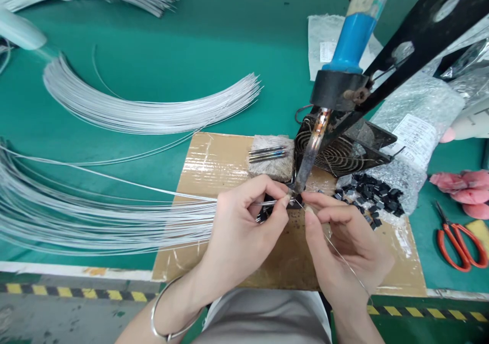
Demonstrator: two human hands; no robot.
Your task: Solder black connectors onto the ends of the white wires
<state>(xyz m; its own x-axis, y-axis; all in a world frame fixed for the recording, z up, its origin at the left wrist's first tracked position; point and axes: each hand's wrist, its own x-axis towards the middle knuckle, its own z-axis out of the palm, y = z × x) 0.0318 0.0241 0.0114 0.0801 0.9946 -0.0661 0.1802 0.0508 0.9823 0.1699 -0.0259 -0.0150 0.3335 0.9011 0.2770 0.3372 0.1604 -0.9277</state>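
My left hand [252, 222] pinches the end of a white cable [153, 185] just beside the tip of a soldering iron [311, 155]. The iron has a blue collar and points down from a black stand arm. On the other side of the tip, my right hand [344, 242] pinches a thin solder wire [347, 262], which trails across the palm toward the wrist. The wire's end meets the cable end under the iron. A small dark part lies beneath the fingertips, mostly hidden.
Cardboard [206, 166] lies under my hands. White cable bundles [153, 115] spread left. Metal tips rest on a grey block [271, 171]. A black fan [340, 145], small black parts [378, 194], bubble-wrap bags [424, 110] and red-handled scissors [458, 242] stand right.
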